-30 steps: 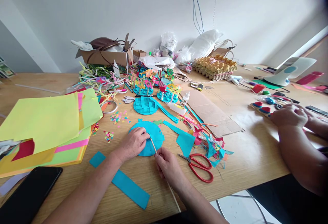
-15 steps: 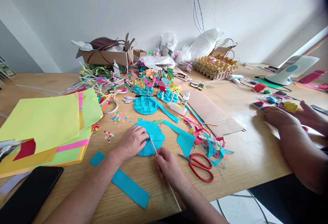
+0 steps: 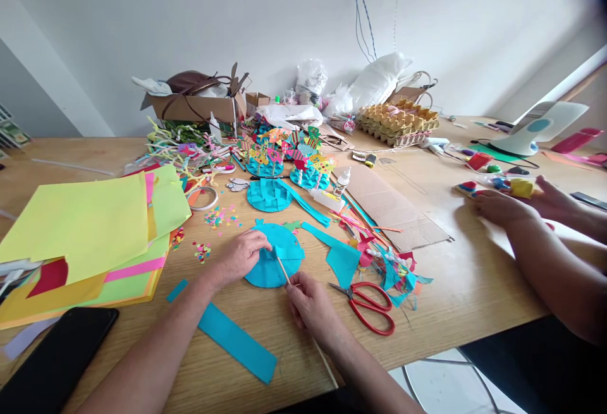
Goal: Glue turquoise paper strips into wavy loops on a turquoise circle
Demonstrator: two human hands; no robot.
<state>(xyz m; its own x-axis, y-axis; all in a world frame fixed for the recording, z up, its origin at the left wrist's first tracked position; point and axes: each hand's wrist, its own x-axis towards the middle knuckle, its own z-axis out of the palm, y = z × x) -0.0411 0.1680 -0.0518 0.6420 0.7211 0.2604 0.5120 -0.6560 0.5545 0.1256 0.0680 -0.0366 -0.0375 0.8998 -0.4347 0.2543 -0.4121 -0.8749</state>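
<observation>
While a cardboard box (image 3: 202,108) holds a brown bag (image 3: 187,81), the grip of the right hand (image 3: 308,303) encloses a stick (image 3: 283,270), tip over the blue disc (image 3: 265,273) on the table (image 3: 436,300) — the left hand (image 3: 241,256), palm down, pinches narrowly there, its hold unclear.

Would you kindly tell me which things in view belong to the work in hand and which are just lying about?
In the work:
blue disc, at the left hand
thin stick, gripped by the right hand
probably, being close by: scissors, blue strip

Apparently just lying about:
phone, near left
egg cartons, far side
cardboard box, far side
</observation>
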